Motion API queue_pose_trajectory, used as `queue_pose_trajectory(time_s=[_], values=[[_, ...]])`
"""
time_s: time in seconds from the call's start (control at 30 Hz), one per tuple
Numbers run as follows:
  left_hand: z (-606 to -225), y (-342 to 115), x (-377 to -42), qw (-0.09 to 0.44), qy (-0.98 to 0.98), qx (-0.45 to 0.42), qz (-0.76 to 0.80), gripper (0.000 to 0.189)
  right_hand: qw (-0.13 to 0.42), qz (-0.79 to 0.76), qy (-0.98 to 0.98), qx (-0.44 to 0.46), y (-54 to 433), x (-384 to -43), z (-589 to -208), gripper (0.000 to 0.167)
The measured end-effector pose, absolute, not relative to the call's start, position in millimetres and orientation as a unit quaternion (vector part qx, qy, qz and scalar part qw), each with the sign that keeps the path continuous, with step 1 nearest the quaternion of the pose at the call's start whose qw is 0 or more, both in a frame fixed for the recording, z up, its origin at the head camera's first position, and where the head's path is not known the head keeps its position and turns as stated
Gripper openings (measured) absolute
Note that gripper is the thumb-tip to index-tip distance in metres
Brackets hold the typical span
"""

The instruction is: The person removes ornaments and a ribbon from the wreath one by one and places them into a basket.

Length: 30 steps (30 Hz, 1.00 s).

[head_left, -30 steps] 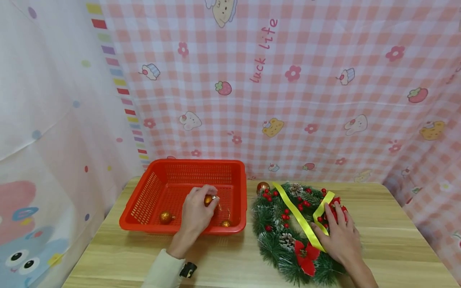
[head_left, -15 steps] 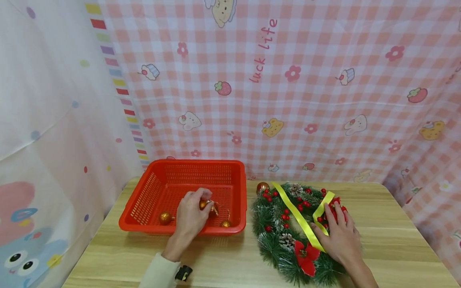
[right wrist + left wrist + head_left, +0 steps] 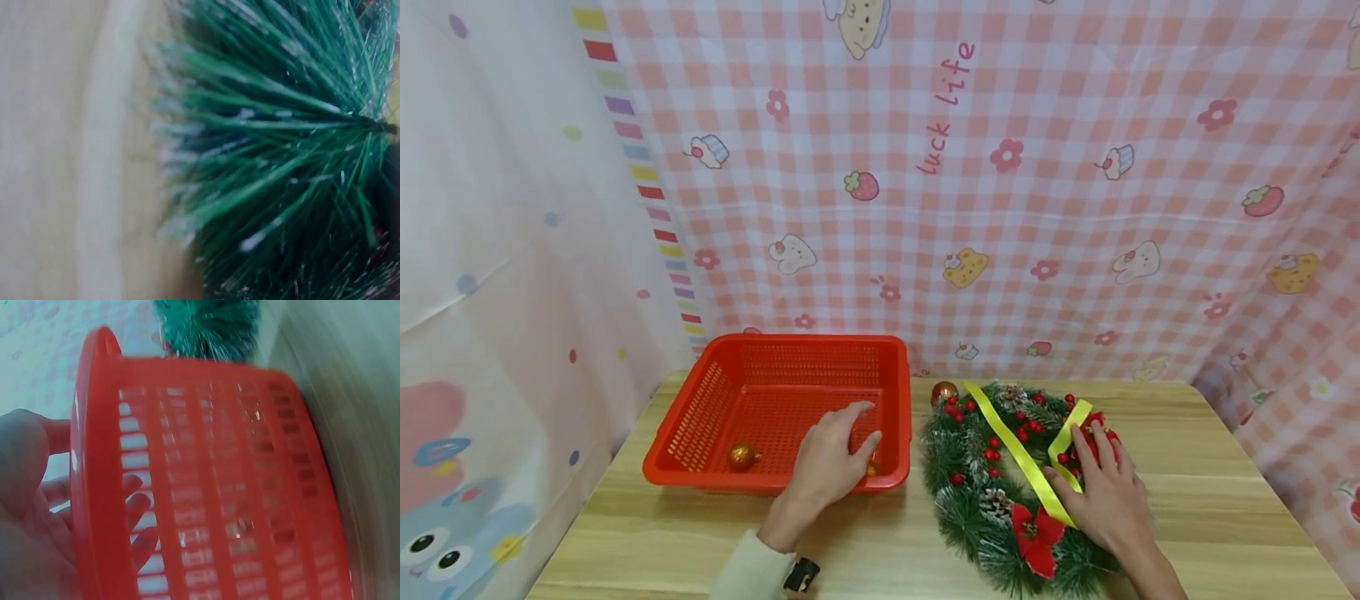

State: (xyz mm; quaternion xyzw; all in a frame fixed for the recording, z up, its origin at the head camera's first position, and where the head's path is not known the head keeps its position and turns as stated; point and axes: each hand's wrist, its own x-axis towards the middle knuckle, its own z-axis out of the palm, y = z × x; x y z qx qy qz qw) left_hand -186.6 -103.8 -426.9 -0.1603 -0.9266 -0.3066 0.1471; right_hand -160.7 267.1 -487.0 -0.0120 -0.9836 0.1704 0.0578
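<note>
Left hand (image 3: 831,458): fingers spread inside the basket (image 3: 812,343), grasping nothing; a gold ball (image 3: 742,457) lies there. Right hand (image 3: 1105,500): fingers extended, resting on the wreath (image 3: 962,518). Caution: careless brushing could roll the ball; excess pressure could bend the needles (image 3: 269,150).

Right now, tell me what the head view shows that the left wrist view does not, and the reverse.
Head only: the right hand, the yellow ribbon, the red flower and the cones.

Left wrist only: the near side of the basket from outside, with left fingers seen through its slots.

Both: the basket, the left hand, part of the wreath, the table and the checked cloth. Gold glints show in the wrist view, too blurred to call balls.
</note>
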Motion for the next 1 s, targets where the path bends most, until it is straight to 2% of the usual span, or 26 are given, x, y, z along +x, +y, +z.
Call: queue_pose_trajectory(time_s=[0.2, 0.33, 0.5, 0.73, 0.9, 1.0], values=[[-428.8, -79.8, -189.4, 0.132, -0.932, -0.182, -0.283, 0.045, 0.063, 0.175, -0.982, 0.022, 271.5, -166.2, -484.4, 0.083], [-433.9, -70.5, -191.6, 0.111, -0.939, -0.181, -0.269, 0.053, 0.07, 0.175, -0.981, 0.054, 277.4, -169.3, -485.3, 0.081], [-437.2, -64.9, -193.3, 0.079, -0.95, -0.175, -0.247, 0.062, 0.086, 0.171, -0.977, 0.096, 289.0, -175.5, -487.4, 0.077], [-438.8, -66.1, -194.6, 0.047, -0.956, -0.172, -0.234, 0.064, 0.105, 0.188, -0.966, 0.14, 298.6, -183.0, -485.6, 0.074], [-439.7, -67.1, -196.8, 0.033, -0.954, -0.173, -0.243, 0.064, 0.122, 0.235, -0.961, 0.079, 292.5, -168.1, -467.4, 0.072], [-439.3, -69.1, -197.4, 0.021, -0.951, -0.17, -0.256, 0.064, 0.097, 0.273, -0.957, 0.001, 277.3, -149.3, -452.0, 0.074]])
